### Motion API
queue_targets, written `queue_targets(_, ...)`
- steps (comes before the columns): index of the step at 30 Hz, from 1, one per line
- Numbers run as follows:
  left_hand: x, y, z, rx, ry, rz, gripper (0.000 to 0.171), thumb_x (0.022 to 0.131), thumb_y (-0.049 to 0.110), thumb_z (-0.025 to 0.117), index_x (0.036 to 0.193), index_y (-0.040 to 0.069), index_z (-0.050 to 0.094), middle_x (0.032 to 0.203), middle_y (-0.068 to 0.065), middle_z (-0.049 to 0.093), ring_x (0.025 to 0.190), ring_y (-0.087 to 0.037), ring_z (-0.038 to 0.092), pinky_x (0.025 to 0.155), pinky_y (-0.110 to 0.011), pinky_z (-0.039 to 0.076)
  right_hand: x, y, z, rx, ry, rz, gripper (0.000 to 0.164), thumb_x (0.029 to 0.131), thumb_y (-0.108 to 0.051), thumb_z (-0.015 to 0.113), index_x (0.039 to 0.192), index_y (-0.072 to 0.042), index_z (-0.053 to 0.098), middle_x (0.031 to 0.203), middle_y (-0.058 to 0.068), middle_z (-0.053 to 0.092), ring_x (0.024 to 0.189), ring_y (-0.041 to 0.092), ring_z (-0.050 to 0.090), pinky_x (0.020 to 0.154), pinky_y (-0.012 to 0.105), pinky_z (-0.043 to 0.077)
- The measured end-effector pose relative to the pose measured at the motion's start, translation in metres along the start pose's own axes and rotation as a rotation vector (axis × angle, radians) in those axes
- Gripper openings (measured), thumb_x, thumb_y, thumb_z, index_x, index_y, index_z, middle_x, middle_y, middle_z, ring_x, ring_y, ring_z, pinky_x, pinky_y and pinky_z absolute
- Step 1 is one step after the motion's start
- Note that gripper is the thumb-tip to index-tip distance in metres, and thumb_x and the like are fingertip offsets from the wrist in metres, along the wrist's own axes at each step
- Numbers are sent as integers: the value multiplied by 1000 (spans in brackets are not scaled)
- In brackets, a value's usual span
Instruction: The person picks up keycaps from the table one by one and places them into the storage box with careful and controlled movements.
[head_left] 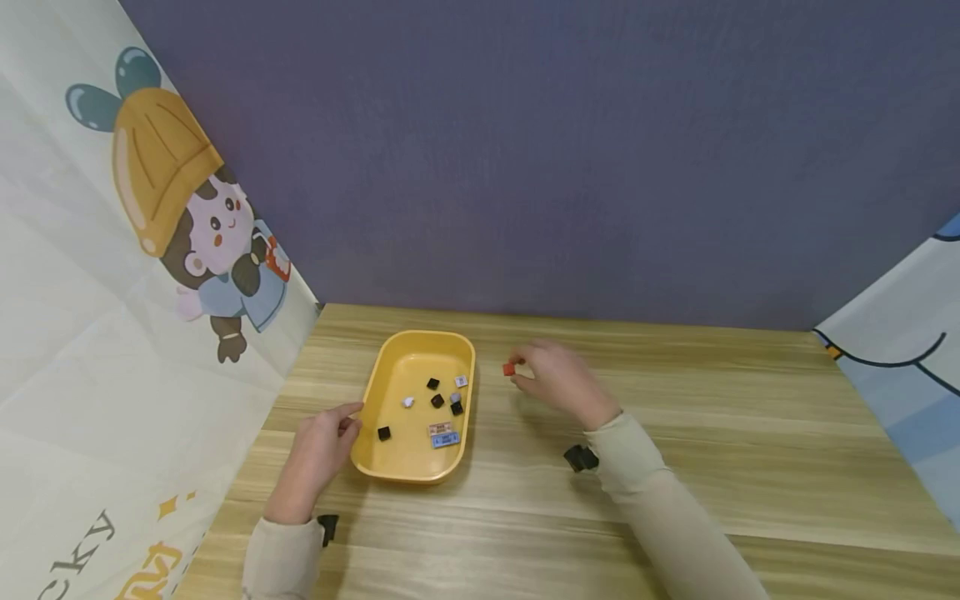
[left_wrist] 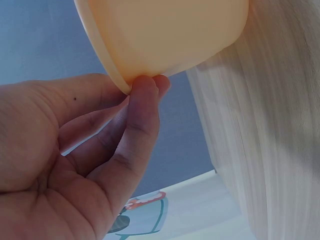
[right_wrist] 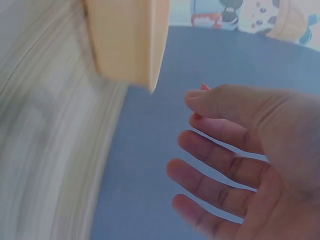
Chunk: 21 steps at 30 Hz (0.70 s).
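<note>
A yellow plastic tray (head_left: pixel 405 458) rests on the wooden table. My left hand (head_left: pixel 318 454) pinches its left rim between thumb and fingertips, as the left wrist view shows up close at the tray wall (left_wrist: pixel 175 35). To the right of the tray, apart from it, my right hand (head_left: pixel 558 383) holds a small red cube (head_left: pixel 508 369) between thumb and index finger. In the right wrist view only slivers of the red cube (right_wrist: pixel 205 87) show past the thumb, and the other fingers are spread loosely.
Inside the tray lie several small black cubes (head_left: pixel 385 433), a white cube (head_left: pixel 461 381), a small white lump (head_left: pixel 408 402), a blue printed block (head_left: pixel 445 440) and a pinkish one (head_left: pixel 440 429). A dark blue wall (head_left: pixel 555 167) rises behind the table (head_left: pixel 675 467).
</note>
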<state>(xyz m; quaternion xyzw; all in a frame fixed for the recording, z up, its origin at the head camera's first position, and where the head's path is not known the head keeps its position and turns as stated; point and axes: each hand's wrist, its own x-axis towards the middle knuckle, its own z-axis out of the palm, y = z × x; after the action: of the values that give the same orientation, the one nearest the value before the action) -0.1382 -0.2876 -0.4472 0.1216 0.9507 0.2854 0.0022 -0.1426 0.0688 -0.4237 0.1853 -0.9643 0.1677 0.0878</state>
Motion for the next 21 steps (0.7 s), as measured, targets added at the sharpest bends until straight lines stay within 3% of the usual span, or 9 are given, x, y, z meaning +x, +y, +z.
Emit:
queue_targets(9, 0, 0, 0, 3, 8, 12, 30, 95, 0, 64, 124, -7, 66, 91, -15, 72, 73, -20, 65, 56, -30, 51, 30, -40, 9, 0, -38, -65, 20, 89, -22, 78, 106, -13, 73, 104, 2, 70, 88, 19, 66, 75, 33, 55)
queue_targets(21, 0, 0, 0, 6, 2, 15, 30, 95, 0, 64, 125, -7, 65, 91, -15, 72, 72, -20, 65, 56, -30, 51, 38, -62, 13, 30, -82, -78, 19, 90, -23, 77, 105, -13, 71, 102, 3, 68, 83, 16, 62, 71, 32, 51)
